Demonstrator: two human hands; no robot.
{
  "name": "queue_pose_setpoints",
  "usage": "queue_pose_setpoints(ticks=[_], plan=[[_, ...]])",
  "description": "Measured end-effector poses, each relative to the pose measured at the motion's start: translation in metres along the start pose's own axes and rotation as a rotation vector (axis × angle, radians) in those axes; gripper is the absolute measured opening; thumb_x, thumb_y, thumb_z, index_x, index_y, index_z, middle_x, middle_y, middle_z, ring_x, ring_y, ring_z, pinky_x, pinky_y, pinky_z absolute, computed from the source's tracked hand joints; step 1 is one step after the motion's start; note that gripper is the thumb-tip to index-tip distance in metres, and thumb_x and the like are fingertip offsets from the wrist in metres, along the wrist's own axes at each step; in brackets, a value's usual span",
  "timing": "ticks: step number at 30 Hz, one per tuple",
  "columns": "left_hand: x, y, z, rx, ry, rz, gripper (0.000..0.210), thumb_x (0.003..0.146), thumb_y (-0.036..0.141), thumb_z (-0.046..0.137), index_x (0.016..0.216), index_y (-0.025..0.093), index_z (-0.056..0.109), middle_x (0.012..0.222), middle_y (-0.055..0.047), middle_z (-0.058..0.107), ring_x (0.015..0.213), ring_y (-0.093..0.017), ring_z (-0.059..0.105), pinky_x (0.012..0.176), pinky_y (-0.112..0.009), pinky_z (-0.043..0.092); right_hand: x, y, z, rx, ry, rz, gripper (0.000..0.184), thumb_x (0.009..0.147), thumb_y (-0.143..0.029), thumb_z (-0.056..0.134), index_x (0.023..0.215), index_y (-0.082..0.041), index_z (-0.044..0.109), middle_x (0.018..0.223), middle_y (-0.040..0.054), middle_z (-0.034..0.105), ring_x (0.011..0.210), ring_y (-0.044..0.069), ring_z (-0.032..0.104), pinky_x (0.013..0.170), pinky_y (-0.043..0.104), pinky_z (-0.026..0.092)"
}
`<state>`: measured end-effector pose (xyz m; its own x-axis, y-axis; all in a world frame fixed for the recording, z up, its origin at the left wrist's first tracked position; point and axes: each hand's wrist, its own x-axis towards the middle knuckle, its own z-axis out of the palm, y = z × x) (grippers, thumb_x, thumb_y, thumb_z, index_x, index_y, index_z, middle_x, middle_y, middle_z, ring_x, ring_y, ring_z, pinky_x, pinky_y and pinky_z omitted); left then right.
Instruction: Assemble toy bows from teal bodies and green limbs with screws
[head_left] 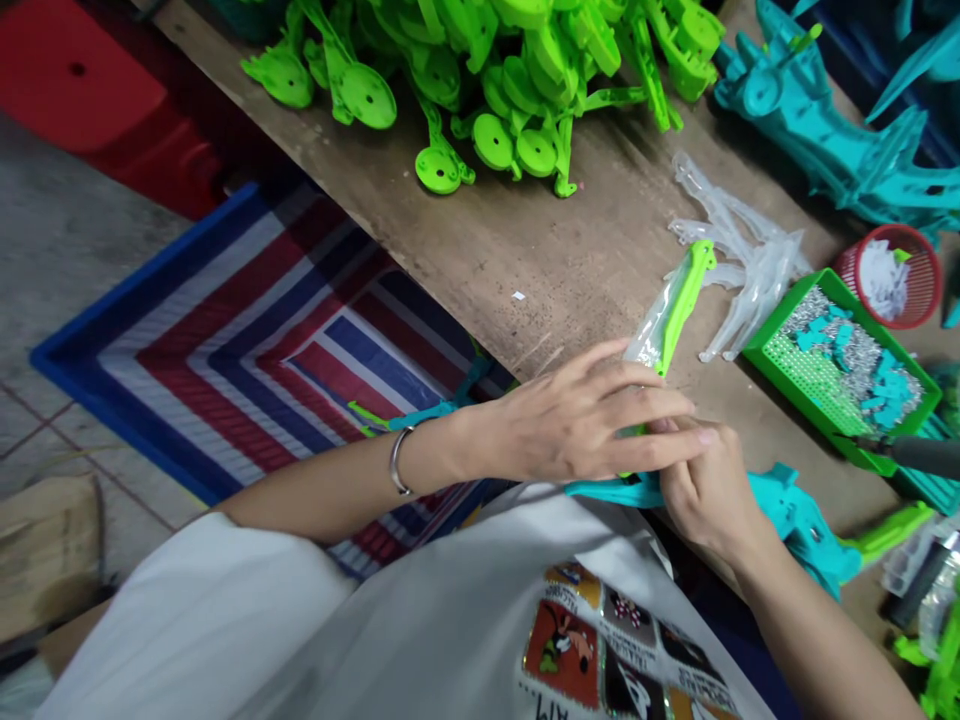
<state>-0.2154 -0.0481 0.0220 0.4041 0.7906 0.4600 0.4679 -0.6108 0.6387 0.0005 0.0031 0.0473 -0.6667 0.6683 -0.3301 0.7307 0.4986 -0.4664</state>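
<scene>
1. Curling in the head view, the left hand [592,420] covers the lower end of a slim lime-green plastic strip [682,305], apparently gripping it over the brown wooden desk [555,260].
2. The right hand [701,490] meets it, fingers bent tight; whether it holds anything is hidden.
3. A green mesh plastic basket [806,405] stands near, likely for easy reach.
</scene>
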Motion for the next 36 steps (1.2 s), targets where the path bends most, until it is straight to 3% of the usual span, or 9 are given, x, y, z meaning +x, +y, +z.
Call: queue_pose_setpoints(ticks=[7,12,17,21,25,28,30,33,36], plan=[[0.000,-0.004,0.000,0.159,-0.104,0.041,0.050,0.098,0.029,0.059,0.146,0.036,0.048,0.148,-0.006,0.055,0.132,-0.026,0.052,0.118,-0.048,0.036,0.004,0.001,0.000,0.019,-0.002,0.020,0.042,0.101,-0.036,0.029,0.094,-0.018,0.067,0.080,0.0115,0.073,0.067,0.023,0.065,0.066,0.031,0.041],[0.004,-0.003,-0.002,0.149,-0.083,0.067,0.047,0.098,0.030,0.059,0.144,0.034,0.050,0.147,-0.008,0.056,0.130,-0.027,0.054,0.113,-0.046,0.043,0.006,0.003,-0.001,0.039,0.002,0.023,0.047,0.103,-0.040,0.027,0.090,-0.018,0.066,0.075,0.0098,0.071,0.064,0.021,0.063,0.066,0.030,0.041],[0.005,-0.004,0.004,0.166,-0.105,0.081,0.045,0.100,0.028,0.056,0.144,0.034,0.049,0.151,-0.008,0.053,0.132,-0.027,0.054,0.112,-0.045,0.045,0.006,0.004,0.001,-0.003,0.003,0.007,0.056,0.104,-0.046,0.021,0.080,-0.019,0.064,0.069,0.0090,0.068,0.061,0.020,0.060,0.062,0.030,0.036],[0.005,-0.010,-0.001,0.075,-0.110,0.033,0.052,0.099,0.023,0.057,0.148,0.035,0.044,0.162,-0.007,0.040,0.145,-0.026,0.044,0.117,-0.047,0.042,0.015,0.006,0.001,-0.082,-0.014,0.049,0.062,0.104,-0.049,0.018,0.079,-0.019,0.066,0.065,0.0090,0.067,0.054,0.019,0.055,0.059,0.032,0.028],[-0.003,-0.020,-0.006,-0.160,0.053,-0.280,0.063,0.094,0.037,0.068,0.151,0.028,0.043,0.160,-0.012,0.042,0.147,-0.033,0.042,0.117,-0.053,0.041,0.037,0.017,-0.003,-0.106,0.041,0.133,0.069,0.105,-0.058,0.018,0.075,-0.019,0.067,0.068,0.0104,0.069,0.059,0.020,0.057,0.061,0.032,0.028],[-0.013,-0.024,0.008,-0.546,0.201,-0.727,0.058,0.097,0.051,0.060,0.144,0.019,0.052,0.132,-0.016,0.066,0.120,-0.029,0.066,0.102,-0.047,0.055,0.057,0.028,-0.006,-0.071,0.095,0.165,0.075,0.103,-0.065,0.017,0.071,-0.018,0.066,0.066,0.0099,0.068,0.059,0.019,0.056,0.061,0.031,0.029],[-0.015,-0.025,0.025,-0.891,0.181,-0.966,0.057,0.094,0.060,0.060,0.128,0.015,0.064,0.112,-0.015,0.074,0.100,-0.025,0.074,0.090,-0.041,0.060,0.067,0.033,-0.006,-0.060,0.097,0.183,0.079,0.101,-0.070,0.017,0.068,-0.017,0.066,0.065,0.0101,0.067,0.059,0.019,0.056,0.060,0.031,0.030],[-0.010,-0.021,0.053,-1.208,0.194,-1.128,0.051,0.077,0.055,0.083,0.102,0.012,0.072,0.094,-0.010,0.077,0.085,-0.019,0.076,0.087,-0.034,0.061,0.076,0.036,-0.003,-0.084,0.077,0.245,0.085,0.096,-0.078,0.017,0.069,-0.016,0.069,0.066,0.0131,0.069,0.060,0.020,0.059,0.060,0.031,0.032],[0.000,-0.018,0.070,-1.255,0.361,-1.165,0.044,0.070,0.043,0.091,0.092,0.011,0.071,0.084,-0.006,0.077,0.078,-0.016,0.076,0.085,-0.031,0.061,0.081,0.037,0.000,-0.122,0.077,0.300,0.090,0.094,-0.081,0.017,0.077,-0.014,0.074,0.075,0.0191,0.073,0.067,0.025,0.066,0.061,0.032,0.035]])
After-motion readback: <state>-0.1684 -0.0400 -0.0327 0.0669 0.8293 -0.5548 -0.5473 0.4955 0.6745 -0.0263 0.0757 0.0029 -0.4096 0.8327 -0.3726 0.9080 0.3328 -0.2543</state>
